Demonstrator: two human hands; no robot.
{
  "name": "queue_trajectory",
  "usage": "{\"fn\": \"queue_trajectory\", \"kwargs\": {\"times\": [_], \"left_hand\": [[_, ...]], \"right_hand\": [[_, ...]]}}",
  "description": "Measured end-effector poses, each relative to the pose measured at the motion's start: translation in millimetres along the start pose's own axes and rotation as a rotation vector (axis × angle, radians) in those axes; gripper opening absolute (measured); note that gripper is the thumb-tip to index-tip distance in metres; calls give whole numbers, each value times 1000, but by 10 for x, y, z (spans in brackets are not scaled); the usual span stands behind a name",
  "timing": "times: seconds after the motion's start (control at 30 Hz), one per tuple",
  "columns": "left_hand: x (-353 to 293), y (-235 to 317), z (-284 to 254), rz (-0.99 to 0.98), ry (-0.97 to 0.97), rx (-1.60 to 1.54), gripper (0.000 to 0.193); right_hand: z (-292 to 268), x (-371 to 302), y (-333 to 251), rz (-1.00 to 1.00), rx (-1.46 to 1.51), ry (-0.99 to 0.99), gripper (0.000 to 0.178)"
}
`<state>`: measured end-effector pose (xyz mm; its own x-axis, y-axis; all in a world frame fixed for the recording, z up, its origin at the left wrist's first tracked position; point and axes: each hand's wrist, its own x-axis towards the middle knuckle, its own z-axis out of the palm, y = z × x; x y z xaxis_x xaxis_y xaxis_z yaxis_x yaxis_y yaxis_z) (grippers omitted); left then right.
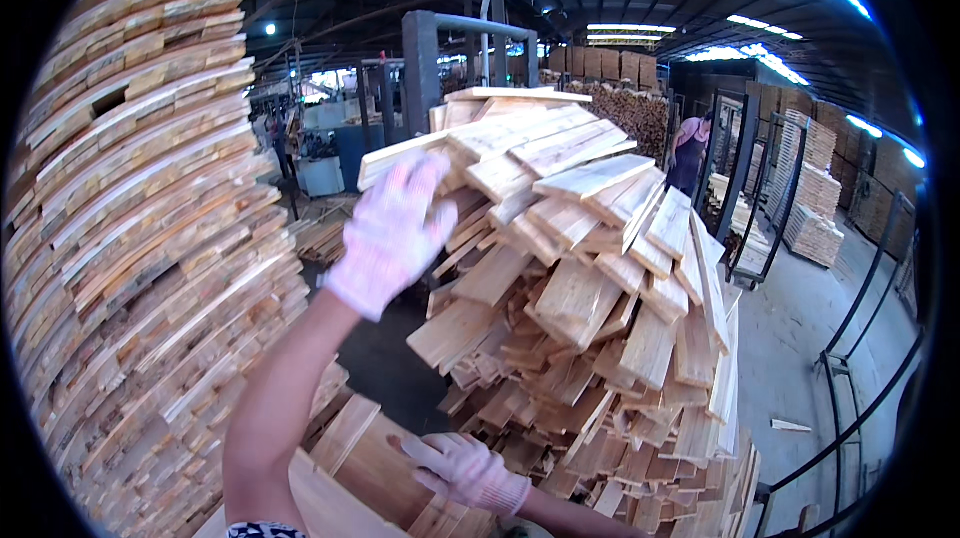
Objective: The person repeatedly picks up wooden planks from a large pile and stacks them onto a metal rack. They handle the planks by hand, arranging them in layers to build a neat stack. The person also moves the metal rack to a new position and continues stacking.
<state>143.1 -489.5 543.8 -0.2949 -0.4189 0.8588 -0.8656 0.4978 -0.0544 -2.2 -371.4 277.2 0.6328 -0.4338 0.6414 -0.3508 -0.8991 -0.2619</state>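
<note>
My left hand (388,235), in a pale knitted work glove, is raised beside the left side of a tall, loose heap of wooden boards (575,303). Its thumb stands apart from the fingers, and nothing shows in its grasp. The fingertips overlap the end of a light board (400,158) on top; whether they touch it I cannot tell. Lower down, my right hand (468,471), gloved the same way, has its fingers stretched leftward above wide flat boards (365,468). It holds nothing visible, and contact with the wood beneath is unclear.
A high wall of stacked planks (150,208) rises close on my left. Behind the heap stands a dark metal frame (422,68). Wheeled metal racks (770,198) and a board stack (812,228) stand on the right-hand floor, with a person in a dark apron (688,153) nearby.
</note>
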Motion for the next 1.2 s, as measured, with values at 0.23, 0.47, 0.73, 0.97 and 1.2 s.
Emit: {"fn": "queue_trajectory", "kwargs": {"times": [0.23,0.47,0.73,0.97,1.2], "left_hand": [[1767,-317,943,-233,-284,253,82],[2474,-624,1676,-299,-421,373,108],[2982,-867,1819,-268,-683,420,68],[2948,-585,1787,-85,-592,479,56],[3183,-651,1348,-172,-553,358,55]], "right_hand": [[-1576,216,452,-62,-240,447,52],[-1807,388,827,315,-437,467,57],[-1694,455,1081,296,-536,517,54],[-1640,441,1163,261,-625,518,49],[-1603,442,1158,252,-670,510,46]]}}
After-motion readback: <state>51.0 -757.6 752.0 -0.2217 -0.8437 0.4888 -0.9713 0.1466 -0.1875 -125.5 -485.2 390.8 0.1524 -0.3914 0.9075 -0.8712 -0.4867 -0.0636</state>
